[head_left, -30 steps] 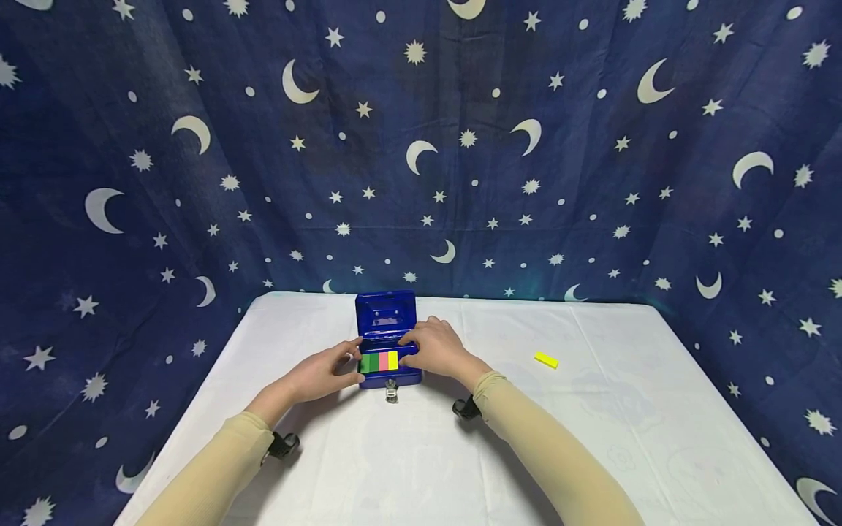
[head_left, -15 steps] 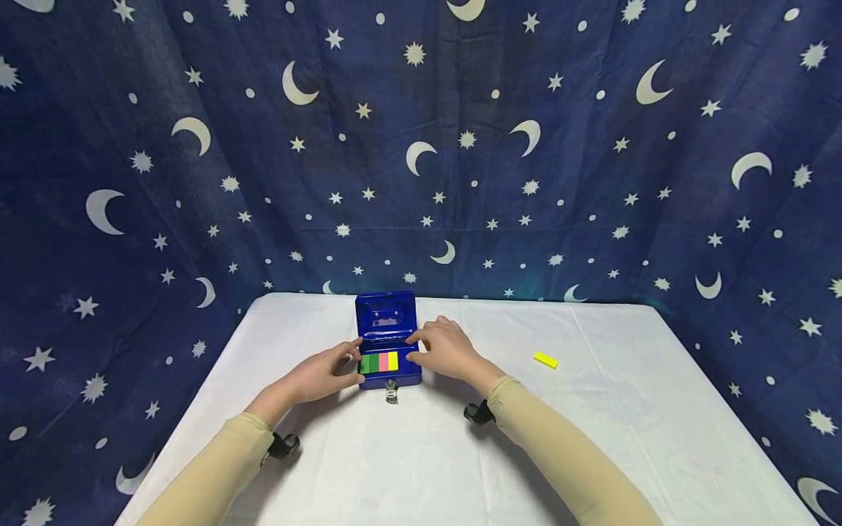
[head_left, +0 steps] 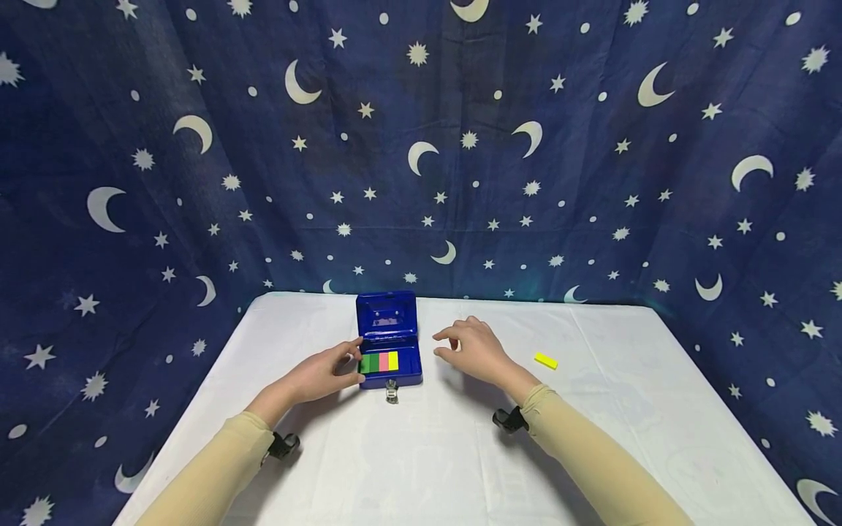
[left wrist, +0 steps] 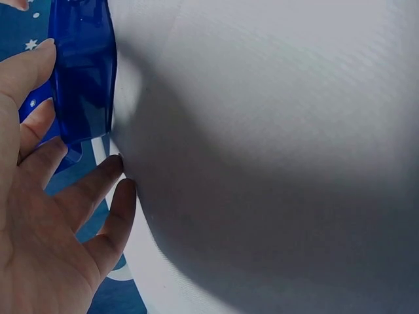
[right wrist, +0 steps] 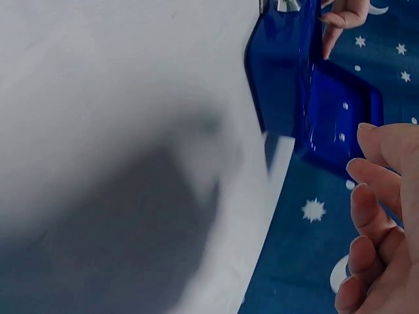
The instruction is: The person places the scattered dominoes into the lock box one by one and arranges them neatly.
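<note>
A blue metal cash box stands on the table with its lid raised at the back and a silver latch hanging in front. Inside, on the left, small bars lie side by side: two green bars, a pink bar and a yellow bar. My left hand rests at the box's left side, thumb and index fingertips touching its edge. To the right of the box, my right hand hovers above the cloth, fingers loosely bent with nothing between them.
A loose yellow bar lies on the white tablecloth, right of my right hand. Behind the table hangs a dark blue curtain patterned with moons and stars.
My right hand has drawn away from the box's right side and moved right over the table. The left hand, the box and the bars have stayed in place.
</note>
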`<move>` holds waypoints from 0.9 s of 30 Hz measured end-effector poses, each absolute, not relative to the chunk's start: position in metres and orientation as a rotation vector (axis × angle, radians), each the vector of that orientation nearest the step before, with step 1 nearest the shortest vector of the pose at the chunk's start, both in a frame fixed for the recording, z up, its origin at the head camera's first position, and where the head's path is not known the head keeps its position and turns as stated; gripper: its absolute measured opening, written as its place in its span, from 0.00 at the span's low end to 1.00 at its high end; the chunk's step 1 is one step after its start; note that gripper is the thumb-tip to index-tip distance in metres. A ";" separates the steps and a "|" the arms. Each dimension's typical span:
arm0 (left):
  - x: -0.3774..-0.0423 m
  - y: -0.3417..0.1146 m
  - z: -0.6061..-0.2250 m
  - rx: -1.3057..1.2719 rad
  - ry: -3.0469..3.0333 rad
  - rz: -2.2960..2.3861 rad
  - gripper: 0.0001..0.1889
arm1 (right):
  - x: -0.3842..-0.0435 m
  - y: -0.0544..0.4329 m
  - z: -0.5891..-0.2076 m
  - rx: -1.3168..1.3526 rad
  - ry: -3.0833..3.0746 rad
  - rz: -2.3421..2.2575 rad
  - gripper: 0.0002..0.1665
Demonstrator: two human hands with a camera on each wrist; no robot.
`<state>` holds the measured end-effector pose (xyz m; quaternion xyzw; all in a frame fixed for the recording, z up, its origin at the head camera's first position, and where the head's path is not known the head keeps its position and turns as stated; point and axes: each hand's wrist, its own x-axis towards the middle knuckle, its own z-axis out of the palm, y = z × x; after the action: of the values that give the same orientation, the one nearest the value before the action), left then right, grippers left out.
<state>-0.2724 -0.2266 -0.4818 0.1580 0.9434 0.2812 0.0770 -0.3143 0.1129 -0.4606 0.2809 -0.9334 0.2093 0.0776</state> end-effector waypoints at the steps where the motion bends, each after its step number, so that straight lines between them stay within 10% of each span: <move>1: -0.273 -0.227 -0.482 0.475 2.826 0.844 0.18 | -0.314 0.117 -0.461 0.834 -2.796 0.635 0.19; 27: -0.274 -0.227 -0.483 0.463 2.840 0.808 0.20 | -0.298 0.248 -0.490 0.517 -2.829 0.675 0.18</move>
<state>-0.2743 -0.2266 -0.4829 0.1543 0.9475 0.2695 0.0765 -0.2983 0.2482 -0.4902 0.1743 -0.9535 0.2274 0.0935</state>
